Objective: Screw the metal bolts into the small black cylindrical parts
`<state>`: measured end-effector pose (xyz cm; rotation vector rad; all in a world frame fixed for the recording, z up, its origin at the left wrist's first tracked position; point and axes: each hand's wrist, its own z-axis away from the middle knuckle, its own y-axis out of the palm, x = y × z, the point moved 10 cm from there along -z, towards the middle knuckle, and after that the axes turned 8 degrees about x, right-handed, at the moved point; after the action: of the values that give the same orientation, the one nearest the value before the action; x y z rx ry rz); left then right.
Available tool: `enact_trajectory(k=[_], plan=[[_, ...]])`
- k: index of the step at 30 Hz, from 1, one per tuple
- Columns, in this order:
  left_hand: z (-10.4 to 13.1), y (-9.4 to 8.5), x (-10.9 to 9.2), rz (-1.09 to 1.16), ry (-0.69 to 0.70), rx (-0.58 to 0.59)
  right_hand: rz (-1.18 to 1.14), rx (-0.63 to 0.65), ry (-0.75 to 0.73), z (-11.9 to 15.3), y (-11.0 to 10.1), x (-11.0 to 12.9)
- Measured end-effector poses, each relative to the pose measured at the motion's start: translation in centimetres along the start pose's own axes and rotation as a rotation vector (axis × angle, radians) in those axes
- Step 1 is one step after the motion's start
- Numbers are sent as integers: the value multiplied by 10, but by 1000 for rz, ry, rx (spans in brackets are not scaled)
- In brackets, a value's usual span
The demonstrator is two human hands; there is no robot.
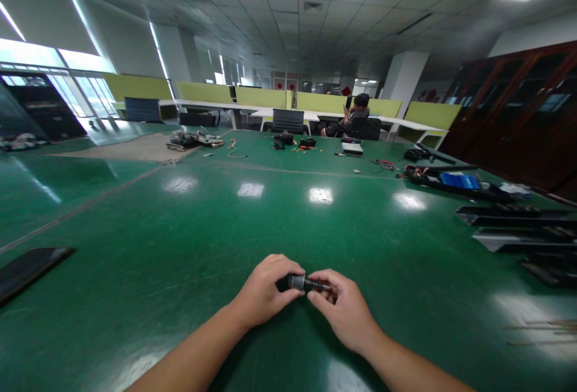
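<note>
Near the front of the green table (270, 229), my left hand (268, 288) grips the thick silver-and-black end of a small cylindrical part (297, 282) between thumb and fingers. The part lies roughly level and has a dark, spring-like ribbed shaft pointing right. My right hand (341, 306) is closed around the thin right end of that shaft, its thumb and index finger on the near and far sides. The fingertips of both hands are close together, with the ribbed section showing between them.
A dark flat device (31, 269) lies at the left. Black metal rails (518, 238) and a tray with a blue item (460, 180) are at the right. Tools and wires (306, 144) lie along the far edge. Beyond it sits a person (358, 116).
</note>
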<state>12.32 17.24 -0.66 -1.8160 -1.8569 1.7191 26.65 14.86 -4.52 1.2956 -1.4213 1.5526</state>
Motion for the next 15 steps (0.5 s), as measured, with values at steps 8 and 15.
enact_trajectory(k=[8,15], plan=[[1,4,1,47,-25,16,-2,11,31,-1,-2,-5],[5,6,9,94,-56,-16,-44,24,43,-2,1,-9]])
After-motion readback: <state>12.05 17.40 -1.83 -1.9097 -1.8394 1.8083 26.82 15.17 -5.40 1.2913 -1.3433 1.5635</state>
